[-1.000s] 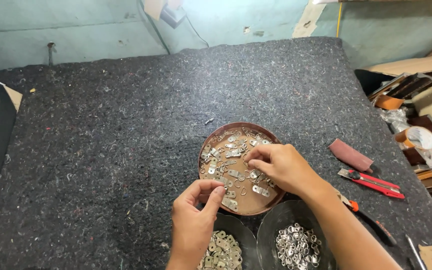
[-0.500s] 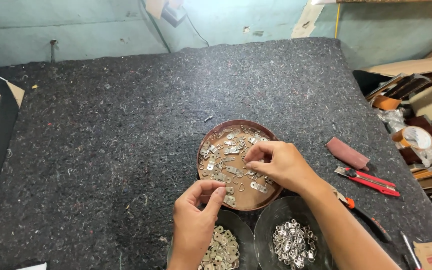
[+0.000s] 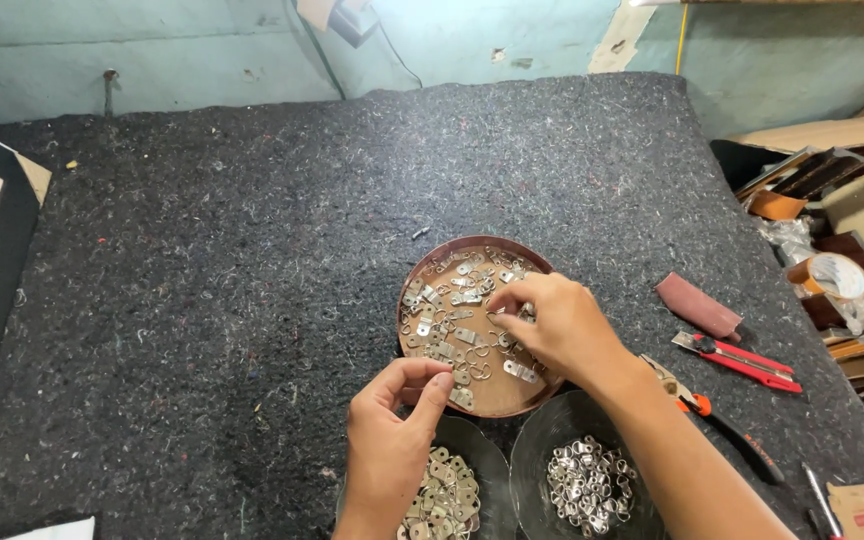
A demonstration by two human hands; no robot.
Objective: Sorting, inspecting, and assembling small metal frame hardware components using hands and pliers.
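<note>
Reaching down in the head view, right hand (image 3: pixel 557 330) over the round brown tray (image 3: pixel 432 262) of small metal hanger plates (image 3: pixel 465 336), fingertips pressed together among the pieces near the tray's middle, though whether a plate sits between them cannot be told. Hovering at the tray's near rim, left hand (image 3: pixel 392 440) with thumb and forefinger curled toward each other, a small gap between the tips, above a glass bowl of brass-coloured plates (image 3: pixel 447 495). Lying on the dark felt mat (image 3: pixel 202 300): a second glass bowl of silver rings (image 3: pixel 587 485) under the right forearm, red-handled pliers (image 3: pixel 737 357) and a maroon block (image 3: pixel 697 305) well to the right.
</note>
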